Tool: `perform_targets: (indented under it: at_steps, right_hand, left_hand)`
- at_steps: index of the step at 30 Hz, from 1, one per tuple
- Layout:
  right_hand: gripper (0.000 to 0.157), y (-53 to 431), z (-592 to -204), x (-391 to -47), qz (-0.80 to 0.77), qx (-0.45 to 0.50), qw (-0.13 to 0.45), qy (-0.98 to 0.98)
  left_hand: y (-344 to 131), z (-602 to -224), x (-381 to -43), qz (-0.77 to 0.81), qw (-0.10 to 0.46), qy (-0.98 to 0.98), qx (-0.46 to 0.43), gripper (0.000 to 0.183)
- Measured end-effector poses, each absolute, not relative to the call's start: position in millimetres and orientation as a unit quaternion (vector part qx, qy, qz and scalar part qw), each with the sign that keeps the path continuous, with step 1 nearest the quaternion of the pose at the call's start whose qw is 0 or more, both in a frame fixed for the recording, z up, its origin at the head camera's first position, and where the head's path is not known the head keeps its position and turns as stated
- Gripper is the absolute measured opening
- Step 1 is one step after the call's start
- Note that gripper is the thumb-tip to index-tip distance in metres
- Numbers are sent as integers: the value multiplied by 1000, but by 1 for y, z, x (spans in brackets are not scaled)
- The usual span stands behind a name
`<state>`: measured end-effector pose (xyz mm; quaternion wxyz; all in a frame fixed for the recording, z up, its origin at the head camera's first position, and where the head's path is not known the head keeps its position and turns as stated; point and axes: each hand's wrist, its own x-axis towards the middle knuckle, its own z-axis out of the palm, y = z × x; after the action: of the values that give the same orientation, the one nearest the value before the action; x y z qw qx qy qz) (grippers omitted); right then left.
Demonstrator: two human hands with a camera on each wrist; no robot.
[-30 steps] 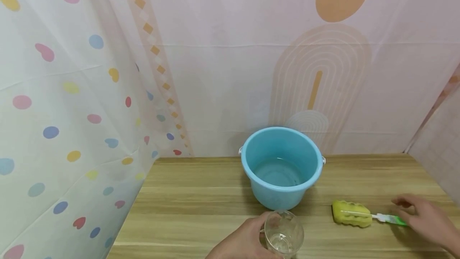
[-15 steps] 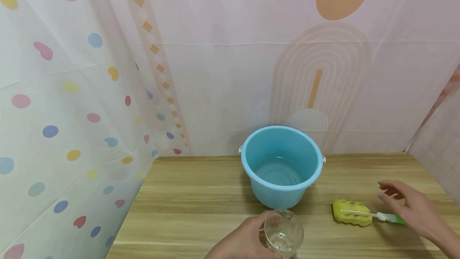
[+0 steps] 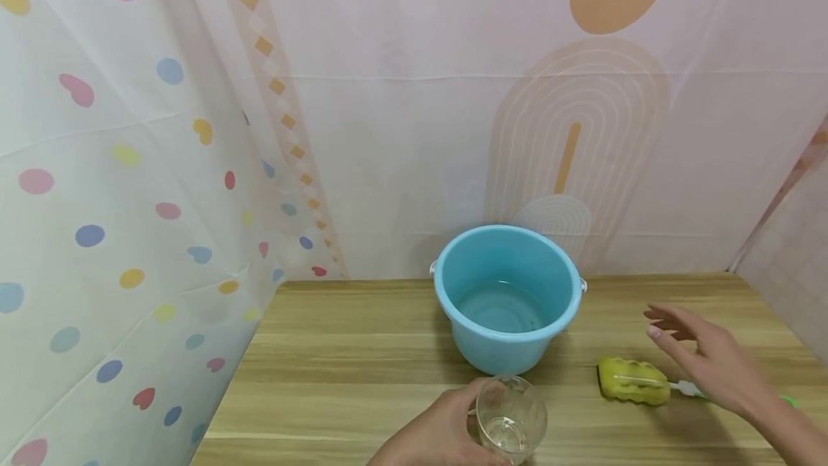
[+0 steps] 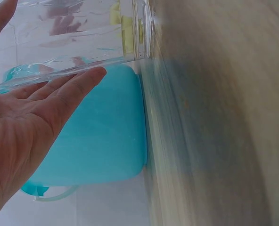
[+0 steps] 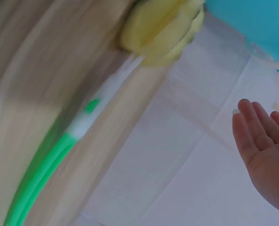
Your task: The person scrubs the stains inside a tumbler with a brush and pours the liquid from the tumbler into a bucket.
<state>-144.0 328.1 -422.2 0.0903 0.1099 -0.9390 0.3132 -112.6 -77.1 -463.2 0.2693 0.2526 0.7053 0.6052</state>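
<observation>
Clear glass (image 3: 514, 419), gripped by the left hand (image 3: 446, 426), well apart from the back edge of the surface (image 3: 336, 372). The right hand (image 3: 711, 364), thumb and fingers parted, is raised near the brush (image 3: 634, 381), which lies toward the right edge. A blue bucket (image 3: 498, 354) stands near the back edge's middle.

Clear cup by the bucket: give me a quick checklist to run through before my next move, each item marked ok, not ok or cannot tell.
1. Clear cup held upright: ok, the left hand grips its side.
2. Sponge brush in hand: not ok, it lies on the tabletop.
3. Right hand free: ok, it is raised off the brush and holds nothing.
4. Bucket upright: ok, it stands on the tabletop behind the cup.
5. Liquid in the bucket: ok, some shows at the bottom.
6. Cup empty: cannot tell, reflections in its base leave this unclear.
</observation>
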Motion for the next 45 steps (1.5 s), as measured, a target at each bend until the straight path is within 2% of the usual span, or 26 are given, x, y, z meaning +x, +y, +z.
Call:
perform_targets:
  at_steps: [12, 25, 36, 45]
  right_hand:
    - [52, 287, -412, -157, 366, 155, 84, -914]
    - [59, 259, -407, -167, 400, 123, 82, -905]
    - [54, 242, -403, -178, 414, 122, 109, -895]
    - [51, 238, -398, -179, 417, 112, 111, -895]
  left_hand:
    - [-77, -463, -113, 597, 260, 713, 259, 75]
    - [-77, -462, -112, 596, 256, 715, 261, 76]
    - [-78, -464, -117, 574, 229, 730, 292, 75]
    - [-77, -462, -113, 602, 272, 706, 254, 75]
